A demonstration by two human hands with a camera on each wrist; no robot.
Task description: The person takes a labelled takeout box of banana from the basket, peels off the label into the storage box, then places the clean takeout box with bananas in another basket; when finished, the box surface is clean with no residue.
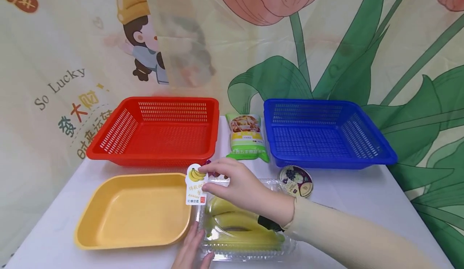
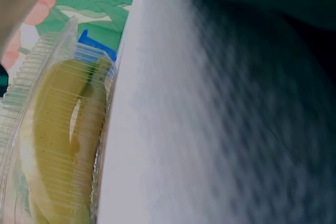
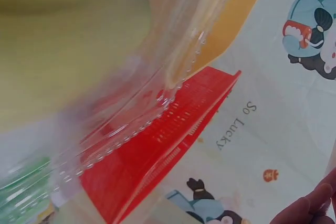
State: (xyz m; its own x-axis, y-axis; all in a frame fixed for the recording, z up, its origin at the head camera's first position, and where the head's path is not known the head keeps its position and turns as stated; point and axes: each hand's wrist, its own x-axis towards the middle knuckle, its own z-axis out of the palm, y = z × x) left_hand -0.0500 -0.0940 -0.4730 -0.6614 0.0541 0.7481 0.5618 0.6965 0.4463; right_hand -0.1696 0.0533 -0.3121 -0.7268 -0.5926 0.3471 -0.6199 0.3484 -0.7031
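Note:
A clear plastic clamshell box (image 1: pixel 250 245) with yellow bananas (image 1: pixel 235 220) inside lies on the white table (image 1: pixel 348 196), near its front edge. My right hand (image 1: pixel 232 184) pinches the white banana label card (image 1: pixel 196 185) at the box's far left corner. My left hand (image 1: pixel 192 249) rests with straight fingers against the box's left side, beside the yellow tray (image 1: pixel 134 210). In the left wrist view the box and bananas (image 2: pixel 58 145) show close up; the hand itself is out of sight. A fingertip (image 3: pixel 310 208) shows in the blurred right wrist view.
A red basket (image 1: pixel 156 130) stands at the back left and a blue basket (image 1: pixel 322 132) at the back right, with a green snack bag (image 1: pixel 246 136) between them. A round lidded cup (image 1: pixel 295 180) sits in front of the blue basket. A printed cloth hangs behind.

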